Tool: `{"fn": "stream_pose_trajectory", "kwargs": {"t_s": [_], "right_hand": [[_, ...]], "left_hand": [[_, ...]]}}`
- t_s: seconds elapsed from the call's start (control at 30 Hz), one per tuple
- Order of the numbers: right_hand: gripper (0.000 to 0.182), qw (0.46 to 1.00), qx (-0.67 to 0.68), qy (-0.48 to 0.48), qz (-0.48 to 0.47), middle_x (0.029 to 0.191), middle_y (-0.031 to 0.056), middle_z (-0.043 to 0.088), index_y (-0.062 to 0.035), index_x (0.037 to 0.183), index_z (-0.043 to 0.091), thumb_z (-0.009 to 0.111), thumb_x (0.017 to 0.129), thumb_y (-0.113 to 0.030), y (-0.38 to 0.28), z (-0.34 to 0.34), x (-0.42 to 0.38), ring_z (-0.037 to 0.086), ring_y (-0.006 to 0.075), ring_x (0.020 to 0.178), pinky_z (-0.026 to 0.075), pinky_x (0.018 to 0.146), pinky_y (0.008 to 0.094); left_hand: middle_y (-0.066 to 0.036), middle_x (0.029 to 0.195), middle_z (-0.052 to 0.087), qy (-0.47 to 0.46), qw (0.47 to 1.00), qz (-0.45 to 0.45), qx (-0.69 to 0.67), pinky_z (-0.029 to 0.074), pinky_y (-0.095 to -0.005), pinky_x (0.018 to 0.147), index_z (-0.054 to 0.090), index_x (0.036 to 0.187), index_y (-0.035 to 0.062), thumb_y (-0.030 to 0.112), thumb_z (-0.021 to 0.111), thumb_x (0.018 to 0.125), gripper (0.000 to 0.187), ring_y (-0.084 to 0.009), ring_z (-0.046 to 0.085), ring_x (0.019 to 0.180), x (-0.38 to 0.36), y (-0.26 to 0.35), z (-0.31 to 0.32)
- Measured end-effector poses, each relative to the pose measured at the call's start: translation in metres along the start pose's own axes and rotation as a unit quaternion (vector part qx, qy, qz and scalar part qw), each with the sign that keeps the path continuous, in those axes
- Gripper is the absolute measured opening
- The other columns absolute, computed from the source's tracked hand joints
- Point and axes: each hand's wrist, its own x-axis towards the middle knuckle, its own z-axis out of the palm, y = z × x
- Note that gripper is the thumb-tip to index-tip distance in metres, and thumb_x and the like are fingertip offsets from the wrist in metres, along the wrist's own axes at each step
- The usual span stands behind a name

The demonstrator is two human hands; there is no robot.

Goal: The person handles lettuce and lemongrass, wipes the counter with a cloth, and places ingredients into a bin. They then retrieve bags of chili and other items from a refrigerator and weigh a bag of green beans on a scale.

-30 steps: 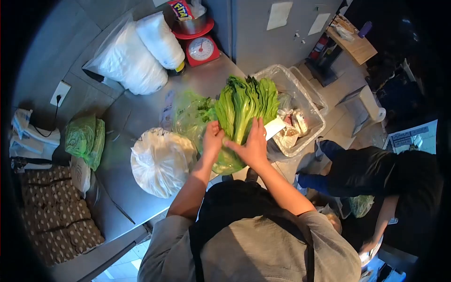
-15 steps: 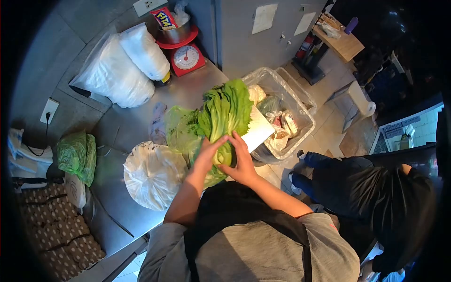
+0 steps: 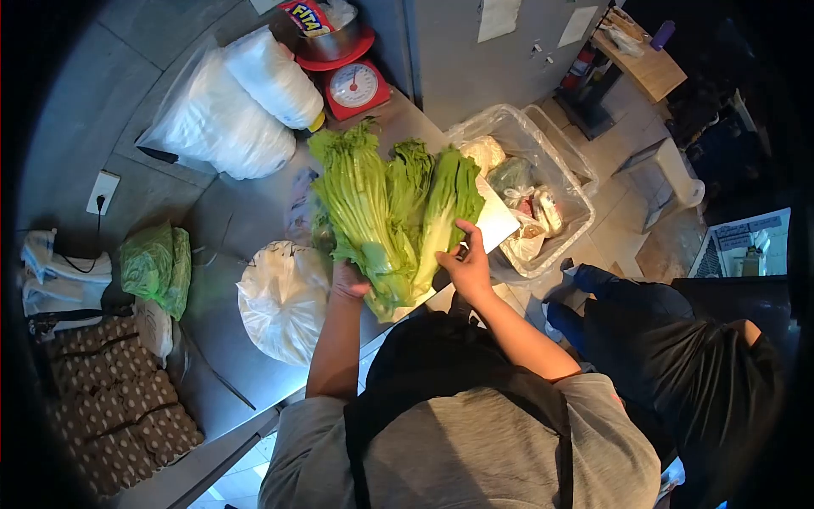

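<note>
A head of leafy green lettuce [image 3: 360, 204] is fanned apart in front of me, its pale stems toward my body. My left hand [image 3: 349, 282] supports the stem end from the left side, its fingers partly hidden beneath the leaves. At the right, my right hand [image 3: 469, 267] grips a separate lettuce leaf [image 3: 448, 212] near its pale base, thumb and fingers bent around the edge. Under the leaves, part of a white board [image 3: 498, 222] shows. A tied white plastic bag [image 3: 284, 301] sits just left of my left hand.
A lined plastic bin [image 3: 579, 222] with bagged food stands at the right. Behind are a red dial scale [image 3: 356, 87] and stuffed white bags [image 3: 216, 119]. Green bags [image 3: 157, 267] and egg trays [image 3: 119, 407] lie left. A person in black [image 3: 678, 356] stands close at right.
My hands have moved apart from around the compact lettuce. Its leaves now spread wide, with one section separated toward the right. The camera view has shifted slightly.
</note>
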Motion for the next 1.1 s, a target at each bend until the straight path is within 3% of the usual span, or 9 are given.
{"fn": "stream_pose_trajectory", "kwargs": {"t_s": [0.17, 0.4, 0.47, 0.6, 0.63, 0.7, 0.8, 0.97, 1.1], "right_hand": [[0.069, 0.999, 0.027, 0.028, -0.009, 0.094, 0.0031, 0.037, -0.0085, 0.125, 0.038, 0.065, 0.065, 0.014, 0.022, -0.011, 0.004, 0.044, 0.0092, 0.072, 0.041, 0.069, 0.0216], [0.061, 0.996, -0.057, 0.061, -0.020, 0.102, 0.0061, 0.044, -0.0066, 0.123, 0.041, 0.059, 0.068, 0.013, 0.019, -0.030, 0.009, 0.048, 0.0117, 0.082, 0.043, 0.072, 0.0235], [0.055, 0.941, -0.261, 0.153, -0.151, 0.102, 0.0071, 0.047, -0.0056, 0.121, 0.043, 0.059, 0.071, 0.010, 0.008, -0.030, 0.006, 0.049, 0.0126, 0.085, 0.043, 0.074, 0.0239], [0.046, 0.887, -0.294, 0.133, -0.330, 0.098, 0.0077, 0.050, -0.0037, 0.118, 0.045, 0.061, 0.076, 0.004, -0.033, -0.013, -0.002, 0.050, 0.0142, 0.089, 0.043, 0.077, 0.0259], [0.041, 0.964, -0.154, 0.013, -0.218, 0.100, 0.0063, 0.051, -0.0028, 0.119, 0.044, 0.061, 0.081, -0.002, -0.016, -0.002, -0.002, 0.050, 0.0135, 0.091, 0.043, 0.080, 0.0280], [0.041, 0.982, 0.075, -0.172, 0.008, 0.106, 0.0049, 0.051, -0.0011, 0.124, 0.040, 0.056, 0.090, -0.018, -0.015, 0.025, -0.002, 0.049, 0.0122, 0.093, 0.042, 0.084, 0.0282], [0.053, 0.962, 0.032, -0.272, 0.013, 0.116, 0.0084, 0.050, 0.0000, 0.130, 0.035, 0.056, 0.090, -0.028, -0.041, 0.050, -0.008, 0.049, 0.0144, 0.102, 0.038, 0.090, 0.0265], [0.049, 0.979, 0.021, -0.204, -0.011, 0.105, 0.0044, 0.052, 0.0012, 0.127, 0.040, 0.059, 0.089, -0.022, -0.034, 0.050, 0.004, 0.048, 0.0120, 0.095, 0.039, 0.086, 0.0244], [0.044, 0.990, 0.027, -0.134, -0.040, 0.095, 0.0006, 0.049, 0.0025, 0.123, 0.044, 0.061, 0.087, -0.017, -0.026, 0.053, 0.009, 0.046, 0.0106, 0.088, 0.039, 0.082, 0.0234]], "left_hand": [[-0.005, 0.106, 0.063, -0.055, 0.998, 0.022, -0.024, 0.045, -0.0409, 0.090, 0.060, 0.110, 0.0111, 0.039, 0.061, 0.080, 0.041, -0.0245, 0.058, 0.099, -0.001, 0.005, -0.011], [-0.007, 0.115, 0.058, 0.068, 0.994, 0.091, 0.005, 0.046, -0.0394, 0.088, 0.056, 0.116, 0.0109, 0.049, 0.047, 0.085, 0.050, -0.0248, 0.055, 0.105, -0.016, -0.005, 0.038], [-0.008, 0.119, 0.056, 0.058, 0.993, 0.101, 0.002, 0.045, -0.0401, 0.089, 0.053, 0.120, 0.0106, 0.051, 0.045, 0.085, 0.054, -0.0258, 0.053, 0.107, -0.018, -0.009, 0.043], [-0.009, 0.120, 0.055, 0.022, 0.994, 0.105, 0.002, 0.045, -0.0400, 0.091, 0.051, 0.122, 0.0098, 0.049, 0.043, 0.088, 0.052, -0.0256, 0.053, 0.108, -0.012, -0.005, 0.035], [-0.009, 0.120, 0.055, 0.009, 0.994, 0.105, 0.002, 0.045, -0.0400, 0.091, 0.051, 0.123, 0.0096, 0.048, 0.042, 0.089, 0.052, -0.0256, 0.053, 0.108, -0.013, -0.004, 0.034], [-0.010, 0.121, 0.054, -0.024, 0.994, 0.105, -0.002, 0.044, -0.0400, 0.092, 0.050, 0.124, 0.0092, 0.047, 0.041, 0.090, 0.051, -0.0255, 0.052, 0.109, -0.010, -0.004, 0.030], [-0.010, 0.121, 0.053, -0.052, 0.993, 0.105, 0.006, 0.044, -0.0399, 0.093, 0.048, 0.125, 0.0086, 0.045, 0.039, 0.092, 0.050, -0.0253, 0.052, 0.109, -0.005, -0.005, 0.024], [-0.012, 0.122, 0.053, 0.164, 0.958, 0.037, 0.234, 0.043, -0.0389, 0.093, 0.044, 0.129, 0.0067, 0.057, 0.037, 0.090, 0.064, -0.0261, 0.053, 0.109, -0.019, 0.013, 0.058], [-0.011, 0.122, 0.053, 0.083, 0.986, -0.010, 0.141, 0.044, -0.0388, 0.093, 0.041, 0.130, 0.0048, 0.051, 0.044, 0.090, 0.062, -0.0244, 0.053, 0.110, -0.037, 0.019, 0.094]]}}
